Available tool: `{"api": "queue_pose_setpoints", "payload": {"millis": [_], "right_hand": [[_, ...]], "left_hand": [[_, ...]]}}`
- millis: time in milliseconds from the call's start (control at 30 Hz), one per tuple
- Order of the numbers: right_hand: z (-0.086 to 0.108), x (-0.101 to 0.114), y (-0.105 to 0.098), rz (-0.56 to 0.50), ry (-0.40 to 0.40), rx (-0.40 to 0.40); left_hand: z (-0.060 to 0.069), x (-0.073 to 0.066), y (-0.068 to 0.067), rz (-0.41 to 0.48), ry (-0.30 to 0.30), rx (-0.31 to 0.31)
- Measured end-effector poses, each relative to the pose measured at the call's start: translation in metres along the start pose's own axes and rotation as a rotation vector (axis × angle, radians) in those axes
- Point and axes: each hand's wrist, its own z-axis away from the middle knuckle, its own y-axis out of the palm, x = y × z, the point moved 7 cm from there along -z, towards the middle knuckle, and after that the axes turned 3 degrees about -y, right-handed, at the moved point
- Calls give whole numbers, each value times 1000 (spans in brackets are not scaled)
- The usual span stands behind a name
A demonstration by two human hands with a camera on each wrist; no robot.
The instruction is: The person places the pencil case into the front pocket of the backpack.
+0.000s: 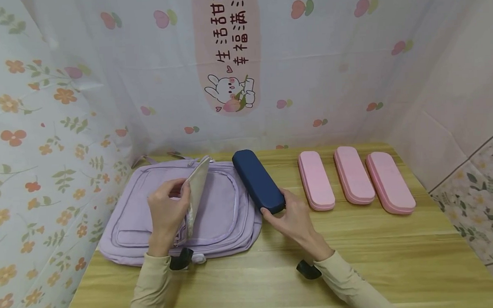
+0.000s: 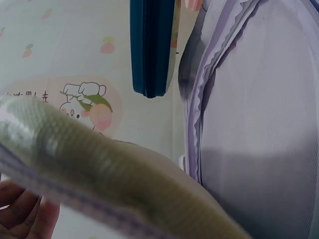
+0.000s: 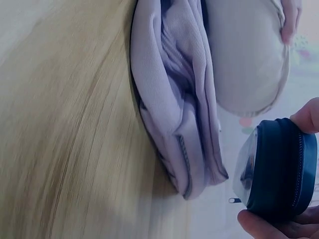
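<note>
The right hand (image 1: 289, 220) grips the navy case (image 1: 257, 181) by its near end, thumb on one side and fingers on the other, spread about as wide as the case. The case is off the table (image 1: 243, 285), by the bag's (image 1: 220, 209) 3 o'clock edge; its long axis runs from 11 o'clock, the far end, to 5. The left hand (image 1: 169, 211) pinches the raised flap (image 1: 198, 187) by its edge, thumb and fingers nearly together; the flap slants from 1 o'clock to 7. Three pink cases (image 1: 354, 175) lie at 3 o'clock from the navy one.
</note>
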Motion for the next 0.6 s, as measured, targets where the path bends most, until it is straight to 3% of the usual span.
{"api": "queue_pose_setpoints", "payload": {"millis": [267,600], "right_hand": [[0,11,5,-2,-60,14],[4,29,17,-47,-147,87]], "left_hand": [[1,5,-4,-30,-33,15],[-1,7,-12,-13,-8,-47]]}}
